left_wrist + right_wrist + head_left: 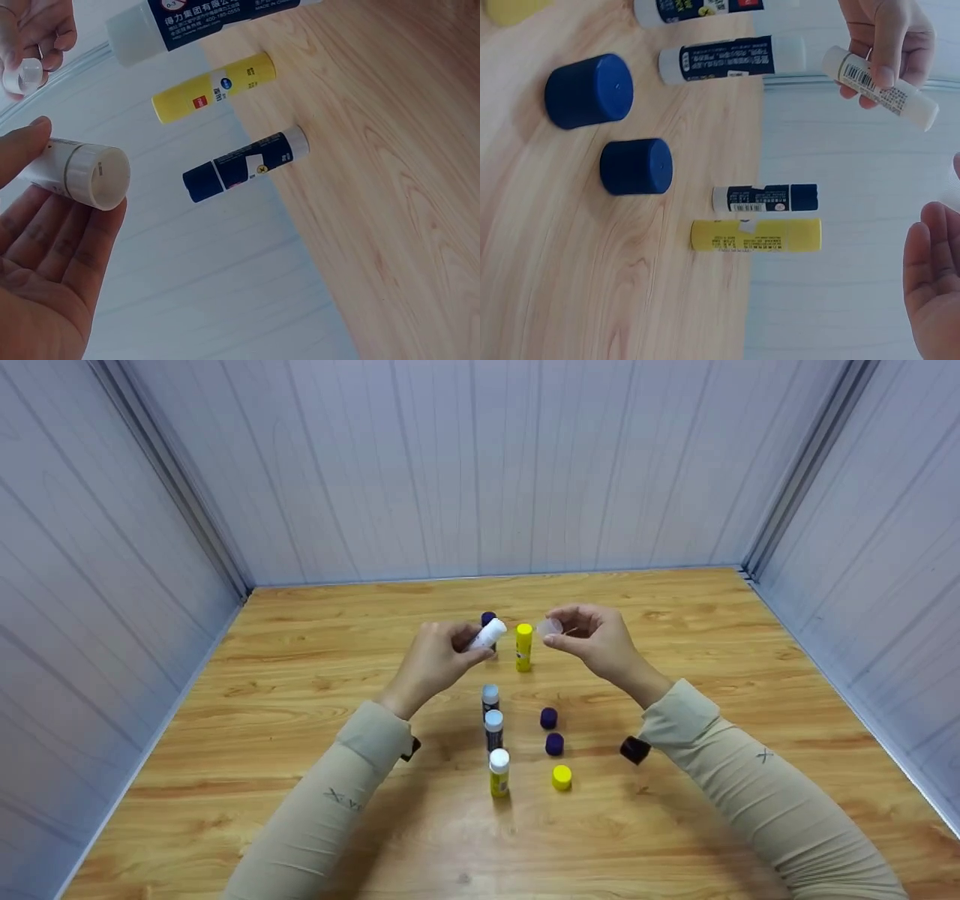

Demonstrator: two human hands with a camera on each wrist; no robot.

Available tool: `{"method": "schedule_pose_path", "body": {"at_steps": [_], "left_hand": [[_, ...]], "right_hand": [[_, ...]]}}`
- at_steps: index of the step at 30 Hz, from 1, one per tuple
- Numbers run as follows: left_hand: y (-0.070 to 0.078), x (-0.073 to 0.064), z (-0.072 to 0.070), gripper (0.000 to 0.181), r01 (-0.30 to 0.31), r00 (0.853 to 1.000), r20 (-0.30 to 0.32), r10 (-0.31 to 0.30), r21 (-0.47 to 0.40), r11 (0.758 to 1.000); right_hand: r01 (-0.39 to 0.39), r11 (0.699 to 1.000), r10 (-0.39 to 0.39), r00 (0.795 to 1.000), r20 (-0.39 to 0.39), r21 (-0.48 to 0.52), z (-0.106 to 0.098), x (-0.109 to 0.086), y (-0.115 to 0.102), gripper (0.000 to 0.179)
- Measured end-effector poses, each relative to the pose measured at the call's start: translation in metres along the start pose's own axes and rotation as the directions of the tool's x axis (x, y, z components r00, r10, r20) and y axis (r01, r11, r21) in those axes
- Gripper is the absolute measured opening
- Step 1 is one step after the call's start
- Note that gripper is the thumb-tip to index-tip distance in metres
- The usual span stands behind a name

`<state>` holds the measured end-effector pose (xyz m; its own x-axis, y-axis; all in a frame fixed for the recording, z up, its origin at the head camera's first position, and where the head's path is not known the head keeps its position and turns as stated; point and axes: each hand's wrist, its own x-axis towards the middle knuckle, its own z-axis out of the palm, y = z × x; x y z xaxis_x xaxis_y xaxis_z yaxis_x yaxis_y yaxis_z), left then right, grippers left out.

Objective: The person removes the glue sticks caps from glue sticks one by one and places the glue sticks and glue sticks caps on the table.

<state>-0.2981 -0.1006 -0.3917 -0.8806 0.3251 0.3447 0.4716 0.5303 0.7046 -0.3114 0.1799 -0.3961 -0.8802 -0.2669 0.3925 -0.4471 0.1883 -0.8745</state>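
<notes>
My left hand (435, 664) grips a white glue stick (487, 635) tilted above the table, its barcode label (859, 77) showing in the right wrist view. To the right of it, my right hand (596, 641) pinches a small translucent white cap (550, 627) between thumb and fingers. Stick and cap are apart. Behind the hands stand a yellow glue stick (523, 649) with its cap on and a dark blue-capped glue stick (765, 198), which the left hand and white stick partly cover in the head view.
Nearer the front, two navy glue sticks (493, 729) and a yellow one (499, 776) stand uncapped in a line. To their right lie two dark blue caps (554, 745) and a yellow cap (562, 778). Pale panel walls (480, 472) enclose the wooden table (337, 630).
</notes>
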Motion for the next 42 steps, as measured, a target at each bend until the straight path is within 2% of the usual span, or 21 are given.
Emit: {"method": "schedule_pose_path", "body": {"at_steps": [13, 27, 36, 42], "left_hand": [[-0.004, -0.001, -0.004, 0.027, 0.060, 0.996, -0.059, -0.068, -0.118, 0.991], [-0.011, 0.000, -0.004, 0.028, 0.060, 0.991, -0.106, -0.084, -0.215, 0.975], [-0.017, -0.001, -0.003, 0.027, 0.086, 0.989, -0.098, -0.110, -0.227, 0.970], [-0.020, -0.002, -0.002, 0.029, 0.124, 0.986, -0.081, -0.145, -0.219, 0.968]], "right_hand": [[0.039, 0.990, -0.031, 0.998, 0.061, -0.135, -0.003, 0.001, 0.006, 0.029], [0.037, 0.964, -0.004, 0.992, 0.124, -0.263, -0.001, -0.001, 0.019, 0.029], [0.091, 0.918, -0.014, 0.980, 0.197, -0.385, 0.006, -0.005, 0.028, 0.026], [0.080, 0.894, 0.046, 0.962, 0.270, -0.440, 0.007, -0.007, 0.033, 0.026]]}}
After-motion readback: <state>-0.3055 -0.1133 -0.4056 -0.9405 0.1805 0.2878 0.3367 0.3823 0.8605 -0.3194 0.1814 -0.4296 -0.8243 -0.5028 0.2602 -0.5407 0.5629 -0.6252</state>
